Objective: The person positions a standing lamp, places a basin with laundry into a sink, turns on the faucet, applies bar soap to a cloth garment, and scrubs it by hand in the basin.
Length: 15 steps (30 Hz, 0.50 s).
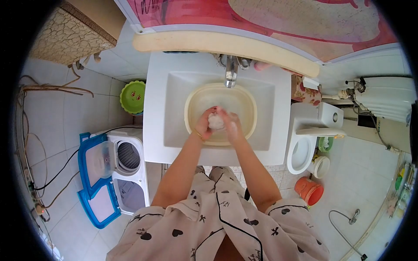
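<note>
Over a cream plastic basin (251, 102) in the white sink (265, 126), both my hands meet around a small bunched white cloth (215, 121). My left hand (203, 123) cups its left side with curled fingers and has a thin band at the wrist. Pressed against the cloth from the right is my right hand (230, 123), closed and slightly blurred. The fingers partly hide the cloth, so its full shape does not show. A metal faucet (231, 74) stands at the back of the sink, its spout pointing over the basin's far rim.
On the left, a washing machine (128, 167) has its blue-framed lids (93, 174) raised. A green basin (133, 96) lies beside the sink. To the right are a toilet (301, 152), an orange bucket (309, 190) and a shower hose (342, 213). A cream ledge (226, 45) runs behind the faucet.
</note>
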Motion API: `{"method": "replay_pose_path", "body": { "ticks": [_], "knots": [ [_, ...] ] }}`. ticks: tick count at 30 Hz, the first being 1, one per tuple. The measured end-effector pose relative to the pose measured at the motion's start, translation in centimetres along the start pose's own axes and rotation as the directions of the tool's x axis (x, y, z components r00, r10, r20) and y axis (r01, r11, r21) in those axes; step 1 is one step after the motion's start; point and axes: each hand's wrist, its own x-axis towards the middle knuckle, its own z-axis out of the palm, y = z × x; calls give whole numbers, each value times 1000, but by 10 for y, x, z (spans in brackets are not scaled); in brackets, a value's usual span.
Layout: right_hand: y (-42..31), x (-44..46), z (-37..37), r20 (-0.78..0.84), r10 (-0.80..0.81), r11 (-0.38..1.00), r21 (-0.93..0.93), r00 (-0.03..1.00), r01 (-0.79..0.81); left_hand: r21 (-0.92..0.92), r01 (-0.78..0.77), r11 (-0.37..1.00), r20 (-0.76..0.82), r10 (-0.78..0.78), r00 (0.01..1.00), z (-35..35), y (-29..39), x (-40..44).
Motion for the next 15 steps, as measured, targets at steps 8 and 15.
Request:
{"method": "replay_pose_path", "body": {
  "ticks": [8,15],
  "knots": [
    [60,59,-32,14,192,694,705,981,-146,628,-622,467,250,636,730,52,-29,-27],
    [80,61,-43,221,-100,759,647,970,-69,826,-527,-202,541,550,636,77,-21,-55]
  ]
}}
